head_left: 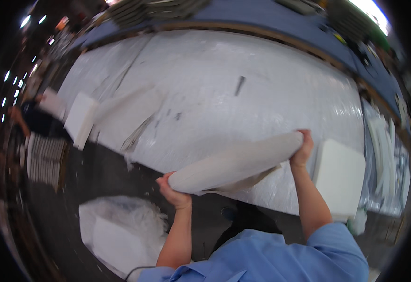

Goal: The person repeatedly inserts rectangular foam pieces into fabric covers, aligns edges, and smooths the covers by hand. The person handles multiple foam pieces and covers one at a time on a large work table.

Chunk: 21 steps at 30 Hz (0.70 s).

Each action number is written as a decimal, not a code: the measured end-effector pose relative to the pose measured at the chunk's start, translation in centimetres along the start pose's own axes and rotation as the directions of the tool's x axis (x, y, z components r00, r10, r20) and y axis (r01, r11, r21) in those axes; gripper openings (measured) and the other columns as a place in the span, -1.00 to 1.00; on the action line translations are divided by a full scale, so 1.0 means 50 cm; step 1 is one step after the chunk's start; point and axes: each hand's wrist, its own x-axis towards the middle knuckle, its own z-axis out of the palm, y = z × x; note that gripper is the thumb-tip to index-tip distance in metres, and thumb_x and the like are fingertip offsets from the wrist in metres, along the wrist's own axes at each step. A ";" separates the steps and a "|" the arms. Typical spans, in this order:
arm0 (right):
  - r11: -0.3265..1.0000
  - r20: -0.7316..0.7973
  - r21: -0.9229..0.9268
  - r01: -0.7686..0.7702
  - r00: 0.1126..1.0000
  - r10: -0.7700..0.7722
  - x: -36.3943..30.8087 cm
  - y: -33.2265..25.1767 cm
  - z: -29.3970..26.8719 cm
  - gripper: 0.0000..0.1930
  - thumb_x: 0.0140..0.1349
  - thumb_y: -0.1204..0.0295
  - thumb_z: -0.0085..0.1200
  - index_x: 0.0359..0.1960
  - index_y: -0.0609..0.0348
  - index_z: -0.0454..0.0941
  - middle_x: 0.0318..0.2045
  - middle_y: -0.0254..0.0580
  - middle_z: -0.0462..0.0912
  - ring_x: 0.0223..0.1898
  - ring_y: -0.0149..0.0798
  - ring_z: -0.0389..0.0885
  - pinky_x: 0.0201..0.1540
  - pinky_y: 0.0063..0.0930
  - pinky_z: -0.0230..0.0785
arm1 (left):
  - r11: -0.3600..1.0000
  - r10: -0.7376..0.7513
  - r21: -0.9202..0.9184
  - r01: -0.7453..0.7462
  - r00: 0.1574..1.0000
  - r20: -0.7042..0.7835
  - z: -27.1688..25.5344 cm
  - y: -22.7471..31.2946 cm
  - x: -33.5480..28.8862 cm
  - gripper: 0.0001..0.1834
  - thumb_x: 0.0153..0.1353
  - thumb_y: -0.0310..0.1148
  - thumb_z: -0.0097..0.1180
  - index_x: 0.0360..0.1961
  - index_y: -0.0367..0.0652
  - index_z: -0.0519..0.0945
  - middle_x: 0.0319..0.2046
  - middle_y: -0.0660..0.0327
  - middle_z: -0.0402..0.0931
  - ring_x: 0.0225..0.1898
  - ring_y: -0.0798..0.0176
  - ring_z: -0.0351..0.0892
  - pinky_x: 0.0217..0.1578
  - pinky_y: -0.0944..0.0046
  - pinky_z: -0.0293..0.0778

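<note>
A long white cushion (236, 162), seen on its edge and tilted up to the right, spans the gap between my hands over the near edge of the plastic-covered table (205, 84). My left hand (175, 191) is closed round its lower left end. At the upper right end my right hand (302, 149) grips it, fingers wrapped over the corner. A loose flap of cloth (257, 178) hangs under it. Beside my right forearm lies a flat cream cushion (339, 174) on the table.
Another white block-shaped cushion (81, 117) and pale cloth (128, 113) lie at the table's left end. A clear plastic bag with white pieces (121, 230) is on the floor. A co-worker (43, 117) is at far left, near a stack of panels (46, 157). Blue worktops (262, 16) run behind.
</note>
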 end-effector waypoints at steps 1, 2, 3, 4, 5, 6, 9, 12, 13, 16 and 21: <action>1.000 -0.027 -0.009 0.000 1.000 -0.001 0.012 0.029 -0.022 -0.56 0.54 0.19 -0.26 -0.27 0.22 0.62 -0.37 -0.27 0.62 -0.25 -0.29 0.55 -0.10 -0.31 0.40 | 0.984 -0.033 -0.169 0.052 0.993 0.112 -0.022 -0.028 0.013 -0.33 0.60 0.24 -0.23 -0.23 -0.17 0.60 -0.31 0.26 0.61 -0.16 0.26 0.60 -0.04 0.16 0.50; 0.979 0.062 0.186 -0.080 0.996 0.070 0.010 0.046 -0.034 -0.54 0.57 0.10 -0.24 -0.20 0.19 0.61 -0.30 -0.26 0.64 -0.18 -0.27 0.58 -0.03 -0.29 0.43 | 0.972 -0.115 -0.204 0.117 0.993 0.024 -0.030 -0.053 0.011 -0.40 0.59 0.19 -0.14 -0.24 -0.14 0.62 -0.29 0.25 0.63 -0.16 0.24 0.62 -0.03 0.14 0.51; 0.921 0.133 0.352 -0.166 0.983 0.127 0.012 0.061 -0.064 -0.52 0.59 0.00 -0.22 -0.13 0.15 0.60 -0.23 -0.25 0.65 -0.11 -0.25 0.61 0.04 -0.28 0.45 | 0.931 -0.230 -0.321 0.176 0.963 -0.141 0.010 -0.072 0.001 -0.33 0.63 0.10 -0.19 -0.44 -0.21 0.62 -0.43 0.27 0.59 -0.33 0.31 0.56 -0.20 0.24 0.47; 0.830 0.200 0.493 -0.260 0.963 0.183 0.016 0.069 -0.091 -0.48 0.61 -0.09 -0.20 -0.06 0.12 0.58 -0.16 -0.24 0.67 -0.05 -0.23 0.64 0.11 -0.26 0.47 | 0.933 -0.207 -0.304 0.192 0.978 -0.018 0.013 -0.082 -0.008 -0.33 0.64 0.08 -0.21 -0.43 -0.22 0.63 -0.44 0.28 0.60 -0.34 0.32 0.55 -0.19 0.26 0.46; 0.812 0.168 0.460 -0.360 0.933 0.319 0.003 0.056 -0.050 -0.47 0.62 -0.09 -0.24 -0.09 0.12 0.58 -0.19 -0.25 0.65 -0.08 -0.25 0.62 0.09 -0.26 0.46 | 0.959 -0.183 -0.232 0.165 0.981 -0.058 -0.026 -0.084 -0.010 -0.32 0.65 0.07 -0.23 -0.40 -0.24 0.65 -0.44 0.27 0.62 -0.33 0.31 0.57 -0.17 0.26 0.47; 0.788 0.133 0.417 -0.453 0.888 0.441 -0.014 0.039 -0.008 -0.45 0.64 -0.09 -0.28 -0.13 0.13 0.57 -0.22 -0.27 0.64 -0.11 -0.27 0.60 0.08 -0.27 0.44 | 0.976 -0.160 -0.164 0.142 0.982 -0.100 -0.070 -0.086 -0.006 -0.32 0.65 0.07 -0.24 -0.38 -0.26 0.67 -0.43 0.27 0.63 -0.32 0.30 0.58 -0.16 0.25 0.48; 0.779 0.078 0.368 -0.509 0.851 0.519 0.000 0.016 -0.017 -0.34 0.57 -0.20 -0.20 0.23 0.17 0.50 0.14 -0.13 0.62 0.21 -0.12 0.55 0.34 -0.17 0.32 | 0.987 -0.148 0.052 0.151 0.987 -0.059 -0.066 -0.069 -0.020 -0.32 0.66 0.06 -0.26 -0.24 -0.31 0.71 -0.34 0.23 0.69 -0.23 0.29 0.63 -0.09 0.25 0.49; 0.802 0.094 0.362 -0.475 0.875 0.475 0.013 0.009 -0.071 -0.30 0.56 -0.21 -0.19 0.36 0.16 0.42 0.27 -0.11 0.57 0.32 -0.06 0.51 0.45 -0.12 0.24 | 0.993 0.113 0.029 -0.115 0.992 0.057 0.021 0.040 -0.088 -0.42 0.66 -0.03 -0.23 -0.02 -0.30 0.71 -0.16 0.13 0.73 -0.09 0.18 0.67 0.00 0.21 0.50; 0.806 0.097 0.359 -0.472 0.877 0.470 0.013 0.002 -0.062 -0.32 0.57 -0.19 -0.19 0.35 0.16 0.43 0.28 -0.13 0.57 0.33 -0.08 0.49 0.45 -0.12 0.23 | 0.944 0.302 0.104 -0.313 0.947 0.105 0.032 0.076 -0.102 -0.44 0.65 -0.03 -0.20 0.00 -0.31 0.71 -0.15 0.10 0.73 -0.07 0.13 0.67 0.05 0.18 0.48; 0.859 0.044 0.302 -0.414 0.906 0.421 -0.004 -0.005 -0.049 -0.35 0.59 -0.16 -0.21 0.35 0.15 0.44 0.29 -0.19 0.56 0.36 -0.13 0.46 0.46 -0.12 0.22 | 0.664 0.635 0.316 -0.678 0.734 0.241 0.038 0.119 -0.116 -0.49 0.61 -0.07 -0.13 0.03 -0.31 0.70 -0.13 0.02 0.72 -0.03 0.00 0.68 0.12 0.12 0.47; 0.811 0.120 0.316 -0.492 0.869 0.481 -0.031 -0.020 -0.029 -0.38 0.60 -0.12 -0.20 0.37 0.12 0.42 0.30 -0.21 0.56 0.37 -0.13 0.46 0.48 -0.14 0.20 | 0.699 0.502 0.442 -0.562 0.826 0.256 0.005 0.099 -0.073 -0.64 0.54 -0.23 -0.04 -0.18 -0.30 0.68 -0.26 0.03 0.71 -0.21 -0.08 0.67 -0.12 0.11 0.51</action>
